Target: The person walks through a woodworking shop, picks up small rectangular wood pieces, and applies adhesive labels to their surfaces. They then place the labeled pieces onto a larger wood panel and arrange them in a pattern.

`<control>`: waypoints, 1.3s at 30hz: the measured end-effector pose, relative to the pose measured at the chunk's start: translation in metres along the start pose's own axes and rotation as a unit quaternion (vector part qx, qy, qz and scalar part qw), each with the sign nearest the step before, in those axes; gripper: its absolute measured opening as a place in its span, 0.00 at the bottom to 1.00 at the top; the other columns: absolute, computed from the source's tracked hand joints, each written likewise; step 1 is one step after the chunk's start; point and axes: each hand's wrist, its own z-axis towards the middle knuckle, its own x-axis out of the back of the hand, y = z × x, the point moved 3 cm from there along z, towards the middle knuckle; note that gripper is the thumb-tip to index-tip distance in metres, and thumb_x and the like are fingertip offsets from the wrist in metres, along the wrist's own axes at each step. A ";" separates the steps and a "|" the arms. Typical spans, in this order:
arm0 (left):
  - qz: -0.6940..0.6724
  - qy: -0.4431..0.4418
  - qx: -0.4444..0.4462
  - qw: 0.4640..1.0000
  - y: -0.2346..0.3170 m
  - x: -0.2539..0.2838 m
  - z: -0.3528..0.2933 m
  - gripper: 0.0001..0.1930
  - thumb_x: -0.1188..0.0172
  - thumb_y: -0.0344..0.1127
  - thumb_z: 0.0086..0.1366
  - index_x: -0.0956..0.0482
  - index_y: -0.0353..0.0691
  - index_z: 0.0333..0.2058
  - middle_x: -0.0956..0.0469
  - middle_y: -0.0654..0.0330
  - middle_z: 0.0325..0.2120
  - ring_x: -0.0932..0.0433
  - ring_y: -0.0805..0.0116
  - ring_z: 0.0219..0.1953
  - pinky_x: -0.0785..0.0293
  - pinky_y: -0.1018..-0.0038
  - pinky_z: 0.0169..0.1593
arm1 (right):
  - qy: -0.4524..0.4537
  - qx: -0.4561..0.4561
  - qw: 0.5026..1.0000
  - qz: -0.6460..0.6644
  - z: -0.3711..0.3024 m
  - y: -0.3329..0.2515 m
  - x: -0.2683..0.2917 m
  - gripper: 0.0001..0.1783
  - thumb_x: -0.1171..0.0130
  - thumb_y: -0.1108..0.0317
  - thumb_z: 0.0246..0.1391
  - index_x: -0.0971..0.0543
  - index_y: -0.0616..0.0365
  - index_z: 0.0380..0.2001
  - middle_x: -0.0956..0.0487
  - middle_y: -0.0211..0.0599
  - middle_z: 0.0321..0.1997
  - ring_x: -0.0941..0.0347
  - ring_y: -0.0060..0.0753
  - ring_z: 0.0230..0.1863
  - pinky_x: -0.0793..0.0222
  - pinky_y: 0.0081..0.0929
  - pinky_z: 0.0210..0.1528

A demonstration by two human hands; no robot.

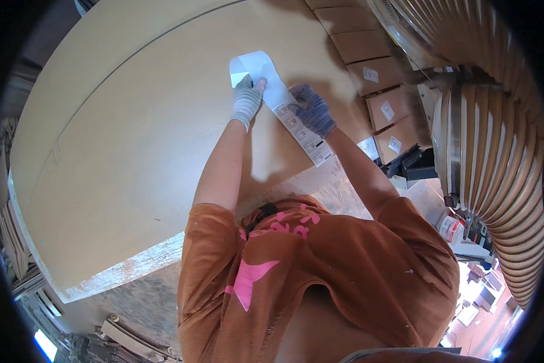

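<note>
Rust-brown cloth with pink print, the wearer's shirt (pixel 320 266), fills the lower middle of the view, and two bare forearms reach from its short sleeves over a broad tan tabletop (pixel 133 163). Both hands wear knitted gloves. The left hand (pixel 247 100), in a pale striped glove, is closed on the curled upper end of a white label strip (pixel 299 130), its thumb by the strip's left edge. The right hand (pixel 313 111), in a darker blue-grey glove, is at the strip's right edge with fingers bent and thumb touching the paper; whether it grips there I cannot tell. The strip arches up at its far end, blank and glossy, then slants down toward the wearer, its lower part bearing rows of black print and its near end lying between the forearms, close to the tabletop's near edge. Right of the right hand, brown cardboard boxes (pixel 377 75) stand in a row, several with white stickers. Beyond them, a ribbed, amber-tinted hose (pixel 495 163) bends down the right side.
</note>
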 end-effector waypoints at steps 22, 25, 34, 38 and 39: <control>-0.079 0.053 -0.005 0.995 0.032 -0.007 0.040 0.10 0.45 0.32 0.61 0.29 0.34 0.38 0.25 0.59 0.30 0.28 0.71 0.29 0.29 0.71 0.27 | 0.177 -0.157 0.965 0.116 0.074 0.071 0.080 0.12 0.42 0.63 0.51 0.23 0.59 0.35 0.22 0.34 0.34 0.26 0.29 0.36 0.29 0.27 0.40; -0.029 0.039 -0.015 0.999 0.028 -0.006 0.052 0.15 0.44 0.33 0.60 0.30 0.30 0.43 0.24 0.55 0.35 0.27 0.67 0.33 0.29 0.71 0.37 | 0.364 -0.137 0.920 -0.048 0.100 0.095 0.149 0.16 0.38 0.61 0.47 0.23 0.60 0.36 0.22 0.36 0.33 0.26 0.27 0.35 0.30 0.26 0.39; 0.136 0.057 -0.042 0.988 0.003 0.000 0.078 0.17 0.44 0.39 0.59 0.27 0.32 0.42 0.23 0.53 0.33 0.25 0.64 0.33 0.29 0.70 0.36 | 0.257 -0.113 0.779 -0.560 0.095 0.116 0.141 0.24 0.49 0.50 0.52 0.27 0.51 0.48 0.25 0.39 0.49 0.29 0.44 0.50 0.35 0.43 0.50; 0.122 0.023 -0.006 0.992 0.013 0.000 0.071 0.27 0.44 0.42 0.59 0.33 0.28 0.52 0.26 0.47 0.46 0.27 0.58 0.47 0.34 0.71 0.51 | 0.252 -0.104 0.830 -0.486 0.089 0.120 0.133 0.26 0.50 0.49 0.52 0.27 0.53 0.50 0.27 0.44 0.51 0.30 0.47 0.51 0.35 0.37 0.51; 0.077 0.017 -0.002 0.997 0.016 -0.002 0.069 0.27 0.44 0.41 0.59 0.33 0.28 0.52 0.27 0.48 0.47 0.27 0.58 0.47 0.34 0.71 0.52 | 0.275 -0.133 0.857 -0.415 0.089 0.123 0.140 0.26 0.49 0.50 0.53 0.27 0.54 0.50 0.27 0.46 0.51 0.30 0.47 0.51 0.35 0.36 0.50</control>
